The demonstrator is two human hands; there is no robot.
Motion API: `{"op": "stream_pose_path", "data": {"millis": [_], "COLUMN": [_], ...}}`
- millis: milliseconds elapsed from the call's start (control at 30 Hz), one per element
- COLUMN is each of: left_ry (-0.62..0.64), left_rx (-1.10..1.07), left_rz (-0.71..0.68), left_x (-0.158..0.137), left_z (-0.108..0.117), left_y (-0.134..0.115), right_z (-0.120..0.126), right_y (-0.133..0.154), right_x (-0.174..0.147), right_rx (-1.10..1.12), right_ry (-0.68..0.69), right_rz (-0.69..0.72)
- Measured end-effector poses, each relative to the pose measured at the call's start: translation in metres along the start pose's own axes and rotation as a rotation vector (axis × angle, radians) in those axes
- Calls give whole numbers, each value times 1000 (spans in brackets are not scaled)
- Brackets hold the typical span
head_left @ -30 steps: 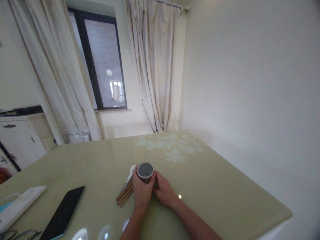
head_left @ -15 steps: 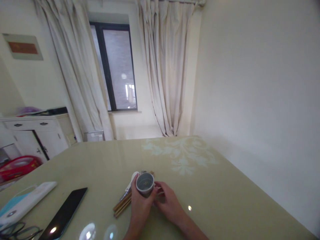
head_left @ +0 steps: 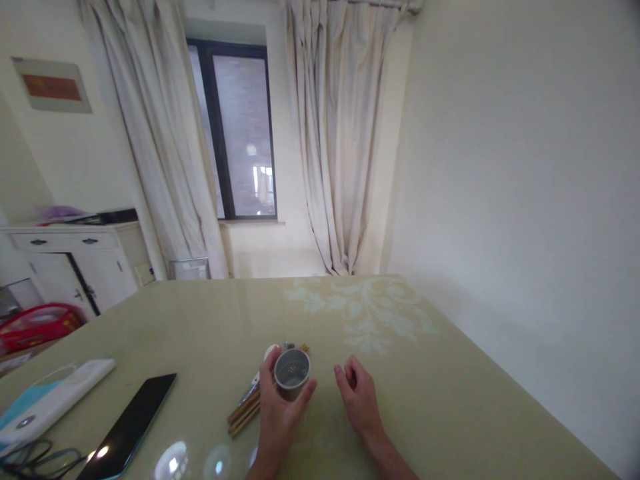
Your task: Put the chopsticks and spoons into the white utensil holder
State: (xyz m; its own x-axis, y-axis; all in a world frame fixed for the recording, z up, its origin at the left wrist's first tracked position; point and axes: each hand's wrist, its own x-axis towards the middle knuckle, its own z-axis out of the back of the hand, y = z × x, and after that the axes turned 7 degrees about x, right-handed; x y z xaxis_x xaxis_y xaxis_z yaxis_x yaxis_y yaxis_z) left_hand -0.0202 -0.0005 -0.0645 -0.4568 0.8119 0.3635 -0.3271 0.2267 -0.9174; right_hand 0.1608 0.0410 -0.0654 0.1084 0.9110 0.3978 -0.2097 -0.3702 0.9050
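My left hand (head_left: 281,407) is wrapped around a grey utensil cup (head_left: 292,371), fingers on its left side and thumb on its near right. The cup's open mouth faces me, and small yellowish dots, perhaps holes, show at its bottom. Under and beside that hand lies a bundle of wooden chopsticks (head_left: 245,415), with a utensil with a metal shaft (head_left: 249,393) along them. Part of the bundle is hidden by the hand and cup. Right of the cup, apart from it, my right hand (head_left: 359,395) is curled into a loose fist with nothing visible in it.
On the table's left lie a black phone or tablet (head_left: 133,420), a long white device (head_left: 60,403), a light blue item (head_left: 25,403) and dark cables (head_left: 40,460). A wall (head_left: 525,233) runs along the table's right edge. A red basket (head_left: 43,327) stands beyond the left edge.
My right hand has come away from the cup and moved right, its fingers curling. The left hand keeps its hold on the cup, nearly in the same place.
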Motion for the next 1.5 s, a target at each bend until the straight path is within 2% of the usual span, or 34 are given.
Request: {"op": "stream_pose_path", "data": {"millis": [700,933,1067,1133,1233,1300,1367,1433,1500], "left_ry": [18,54,236,388,700,830,779,597,389], "left_rx": [15,20,-4,-60,-181,-214,-174,-95,105], "left_rz": [42,48,21,7,-29,-23,13,57,41], "left_x": [4,6,3,0,2,10,22,34,41], "left_z": [-3,-4,-6,-3,11,23,34,41,44], "left_y": [4,0,-8,-15,-24,-25,-22,-17,-13], "right_z": [2,3,1,1,4,5,6,6,6], "right_y": [2,5,5,5,7,10,13,16,17], "right_x": [0,-1,-4,-6,-9,-11,-13,-15,-16], "right_rx": [24,76,216,313,418,480,517,512,492], "right_ry": [-3,24,78,124,229,281,315,341,349], "right_rz": [-4,-51,-85,-96,-109,-120,-129,-138,-149]}}
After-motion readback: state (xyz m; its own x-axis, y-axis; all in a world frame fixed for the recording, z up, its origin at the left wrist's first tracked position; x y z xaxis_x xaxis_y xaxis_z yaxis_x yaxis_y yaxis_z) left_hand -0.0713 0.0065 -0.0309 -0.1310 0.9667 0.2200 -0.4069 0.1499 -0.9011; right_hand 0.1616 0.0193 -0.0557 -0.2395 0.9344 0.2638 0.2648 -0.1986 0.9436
